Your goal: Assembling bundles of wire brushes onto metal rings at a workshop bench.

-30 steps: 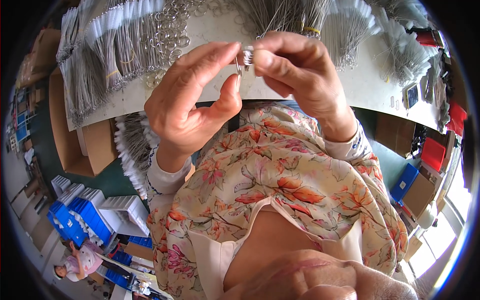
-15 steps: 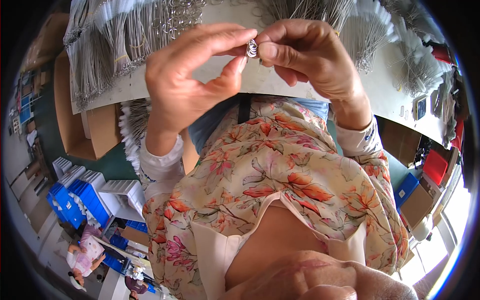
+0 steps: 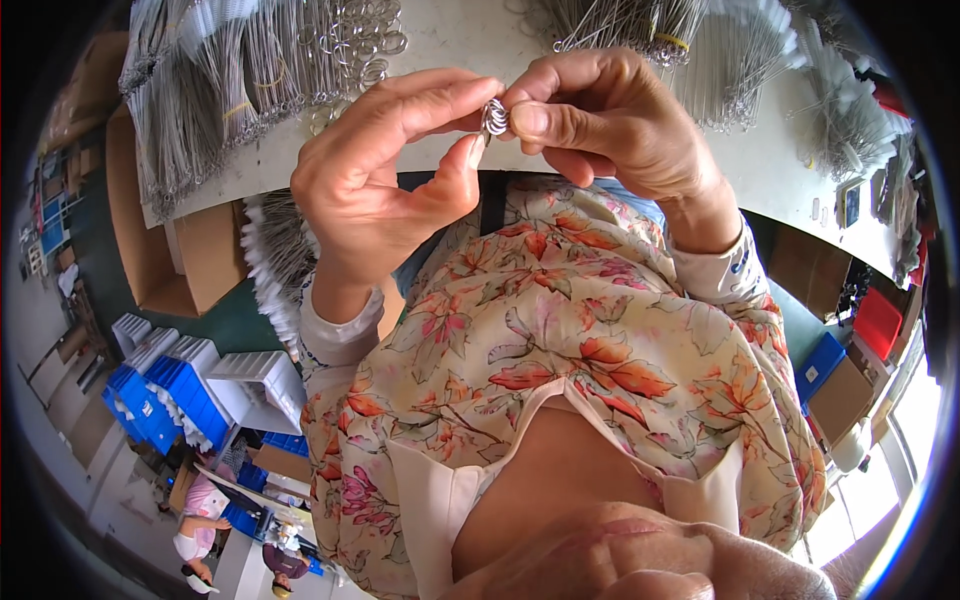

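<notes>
A small shiny metal coil, apparently several wire rings bunched together (image 3: 494, 117), is up in front of my chest by the table's near edge. My left hand (image 3: 385, 165) pinches it from the left, index finger above and thumb below. From the right, my right hand (image 3: 615, 120) grips its side between thumb and bent index finger, with the other fingers curled under. The fingertips partly hide the coil, and I cannot tell whether the right fingers hold a separate ring.
On the white table (image 3: 450, 45) lie bundles of thin metal wires (image 3: 190, 130) at left, loose metal rings (image 3: 365, 45) beside them and more wire bundles (image 3: 735, 85) at right. A cardboard box (image 3: 150, 250) and blue crates (image 3: 185, 395) stand left. Two people (image 3: 200, 525) are farther off.
Both hands and the coil have shifted slightly down and left in the picture, still pinched together. More loose rings show on the table behind my left hand.
</notes>
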Tool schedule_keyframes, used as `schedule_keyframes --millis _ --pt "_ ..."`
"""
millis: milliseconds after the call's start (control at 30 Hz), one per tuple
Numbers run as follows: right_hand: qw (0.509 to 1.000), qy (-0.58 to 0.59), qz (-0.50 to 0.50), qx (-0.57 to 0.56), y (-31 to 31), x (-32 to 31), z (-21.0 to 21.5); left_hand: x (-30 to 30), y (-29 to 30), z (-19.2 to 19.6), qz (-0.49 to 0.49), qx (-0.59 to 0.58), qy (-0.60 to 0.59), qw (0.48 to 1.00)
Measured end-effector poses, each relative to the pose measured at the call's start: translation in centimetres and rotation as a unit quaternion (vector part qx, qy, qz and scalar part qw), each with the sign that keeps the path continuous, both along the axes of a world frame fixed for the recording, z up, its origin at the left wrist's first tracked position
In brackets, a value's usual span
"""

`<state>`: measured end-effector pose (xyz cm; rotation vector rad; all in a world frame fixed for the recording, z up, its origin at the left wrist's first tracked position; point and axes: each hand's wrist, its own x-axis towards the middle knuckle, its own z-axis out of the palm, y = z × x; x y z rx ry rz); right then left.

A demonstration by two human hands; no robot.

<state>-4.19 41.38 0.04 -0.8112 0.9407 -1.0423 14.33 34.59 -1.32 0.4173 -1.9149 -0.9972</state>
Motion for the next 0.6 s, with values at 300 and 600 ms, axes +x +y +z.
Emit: schedule_keyframes --millis 300,600 --pt "0.994 -0.082 -0.067 0.009 0.8 0.9 -1.3 0.1 0.1 0.4 -0.004 -0.046 -0.054 0.998" --pt "0.979 0.143 -0.089 -0.118 0.4 0.8 -0.6 -0.9 -0.5 0.2 0.022 -0.060 -0.019 0.998"
